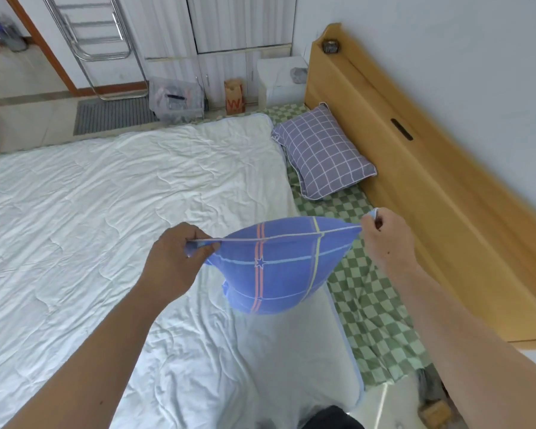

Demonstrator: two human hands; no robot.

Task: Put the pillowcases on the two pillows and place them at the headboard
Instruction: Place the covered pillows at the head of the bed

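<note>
Ahead of you a white quilt point(121, 205) covers most of the bed, wrinkled throughout. Along its right edge a green checked sheet point(372, 305) lies exposed. On the far floor you see a grey ribbed mat point(115, 114), a clear plastic bag point(175, 99) and a brown paper bag point(235, 96) side by side. A chrome rack point(96, 41) stands at far left, white cabinet doors point(229, 35) behind the bags.
</note>
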